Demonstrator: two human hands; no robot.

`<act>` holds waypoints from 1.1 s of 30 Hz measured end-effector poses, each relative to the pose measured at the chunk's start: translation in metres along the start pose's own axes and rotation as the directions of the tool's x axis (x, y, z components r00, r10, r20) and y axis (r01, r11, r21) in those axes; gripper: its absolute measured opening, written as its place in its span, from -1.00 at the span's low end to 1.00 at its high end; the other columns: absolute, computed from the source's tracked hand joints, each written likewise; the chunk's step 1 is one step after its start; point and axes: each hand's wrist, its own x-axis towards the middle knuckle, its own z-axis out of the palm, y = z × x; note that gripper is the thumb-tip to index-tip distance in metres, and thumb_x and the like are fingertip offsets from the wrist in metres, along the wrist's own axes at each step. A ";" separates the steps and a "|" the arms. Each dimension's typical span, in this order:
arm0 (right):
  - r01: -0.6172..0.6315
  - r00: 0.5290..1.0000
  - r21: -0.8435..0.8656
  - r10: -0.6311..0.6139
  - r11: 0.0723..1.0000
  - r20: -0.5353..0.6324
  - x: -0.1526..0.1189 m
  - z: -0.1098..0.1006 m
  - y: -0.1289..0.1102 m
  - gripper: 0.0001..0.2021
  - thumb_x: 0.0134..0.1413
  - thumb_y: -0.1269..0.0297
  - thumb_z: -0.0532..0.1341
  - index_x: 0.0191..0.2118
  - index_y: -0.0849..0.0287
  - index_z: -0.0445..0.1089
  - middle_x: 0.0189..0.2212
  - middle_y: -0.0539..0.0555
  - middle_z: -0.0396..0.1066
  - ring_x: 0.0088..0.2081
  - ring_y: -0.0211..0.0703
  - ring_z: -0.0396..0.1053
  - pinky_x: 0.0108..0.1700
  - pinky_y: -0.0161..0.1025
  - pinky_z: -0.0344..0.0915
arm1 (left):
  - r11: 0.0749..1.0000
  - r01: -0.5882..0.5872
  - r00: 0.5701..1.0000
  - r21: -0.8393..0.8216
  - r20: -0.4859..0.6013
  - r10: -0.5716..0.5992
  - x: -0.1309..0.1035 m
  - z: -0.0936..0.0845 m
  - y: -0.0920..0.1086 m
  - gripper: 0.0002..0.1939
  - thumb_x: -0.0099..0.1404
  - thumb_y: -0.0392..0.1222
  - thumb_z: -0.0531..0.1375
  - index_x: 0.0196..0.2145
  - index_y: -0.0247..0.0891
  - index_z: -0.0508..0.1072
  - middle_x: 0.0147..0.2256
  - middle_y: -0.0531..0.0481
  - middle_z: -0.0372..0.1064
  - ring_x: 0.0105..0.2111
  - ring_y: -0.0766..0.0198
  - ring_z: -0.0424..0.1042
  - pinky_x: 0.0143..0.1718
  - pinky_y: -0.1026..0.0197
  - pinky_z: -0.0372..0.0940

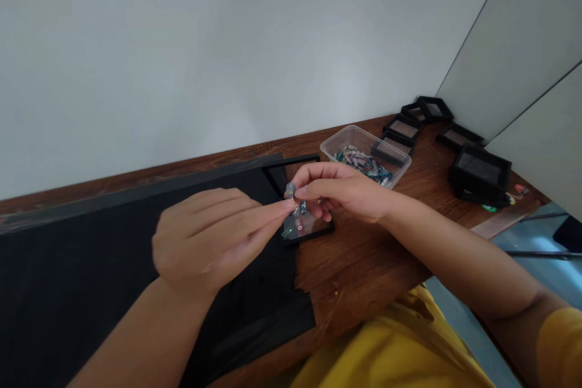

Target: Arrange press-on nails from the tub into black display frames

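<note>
A small shiny greyish-clear piece [290, 190], which looks like a false nail, sits at the meeting fingertips of both hands. My right hand [339, 188] pinches it between thumb and finger, other fingers curled below. From the left, my left hand [218, 230] reaches in with its fingers pressed together, the tips touching the piece's lower end. Beneath the hands lies a black-rimmed frame [334, 227] with a clear window. Several small decorated pieces show on it, among them a pink one [299, 225] and a pale green one [286, 233]. The hands cover part of the frame.
A clear plastic tub [330, 144] of many coloured nail-like pieces [364, 163] stands behind my right hand. Several black frames [404, 127] lie at the back right, with a stack [482, 173] nearer. Black sheeting [91, 267] covers the left of the wooden table [364, 254]. A wall rises behind.
</note>
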 end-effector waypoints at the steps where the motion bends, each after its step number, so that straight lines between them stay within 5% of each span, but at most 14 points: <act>1: -0.006 1.000 -0.005 0.006 1.000 -0.005 0.000 0.000 -0.001 -0.96 0.12 0.39 0.30 -0.34 0.16 0.43 -0.54 -0.13 0.39 -0.56 -0.39 0.28 -0.56 -0.47 0.24 | 1.000 0.010 1.000 -0.010 -0.002 -0.010 0.000 0.000 0.000 -0.91 0.42 -0.31 0.31 -0.24 -0.13 0.56 -0.54 0.18 0.51 -0.57 0.35 0.46 -0.47 0.27 0.40; 13: 0.017 0.997 -0.111 -0.025 0.994 -0.070 0.001 0.001 0.000 -0.93 0.21 0.37 0.33 -0.30 0.17 0.44 -0.54 -0.14 0.32 -0.56 -0.40 0.20 -0.58 -0.46 0.15 | 0.999 -0.037 0.998 -0.024 0.041 0.038 0.004 0.002 0.000 -0.86 0.48 -0.30 0.23 -0.25 -0.10 0.49 -0.58 0.21 0.50 -0.62 0.35 0.42 -0.55 0.26 0.28; 33: 0.062 0.998 -0.093 -0.063 0.994 -0.010 0.002 -0.006 0.002 -0.90 0.20 0.32 0.38 -0.30 0.19 0.48 -0.53 -0.12 0.34 -0.52 -0.39 0.19 -0.52 -0.45 0.16 | 0.994 0.111 0.994 0.001 0.000 -0.111 -0.001 0.008 0.003 -0.91 0.41 -0.15 0.34 -0.29 -0.13 0.55 -0.54 0.17 0.54 -0.59 0.33 0.49 -0.48 0.26 0.33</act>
